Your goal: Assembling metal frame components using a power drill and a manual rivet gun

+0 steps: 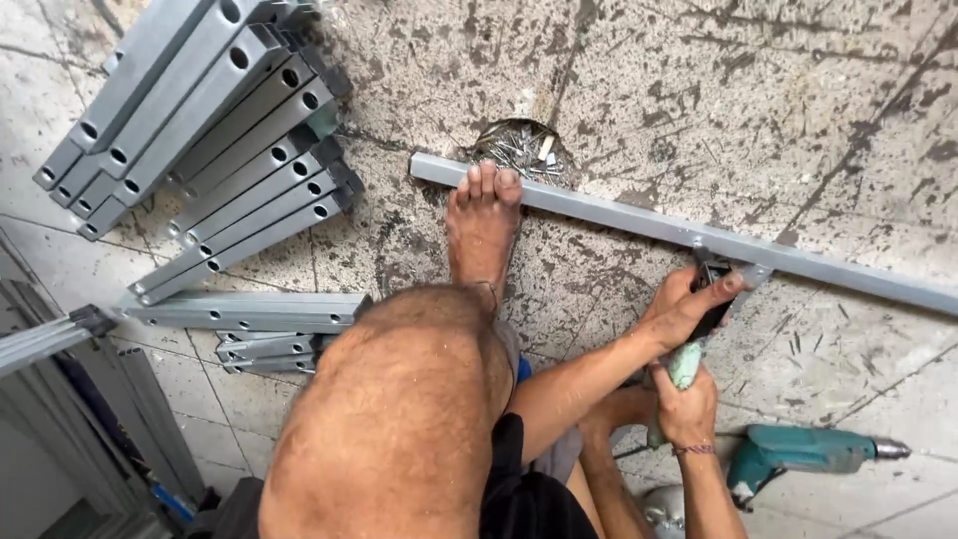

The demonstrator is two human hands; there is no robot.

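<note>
Grey metal makes up the long square bar (639, 225) that lies slantwise on the stained stone floor (758, 90), pinned near its upper end by the toes of a bare foot (483, 225). Against the bar's near side, past its middle, the left hand (689, 304) is closed around a dark tool (711, 299), its grip pressed on it with the thumb stretched toward the bar. Just below, the right hand (687, 404) grips a green handle (685, 364) in a fist. A green power drill (798, 451) lies near that hand. Stacked grey punched channels (220, 130) rest well beyond the bar's pinned end.
</note>
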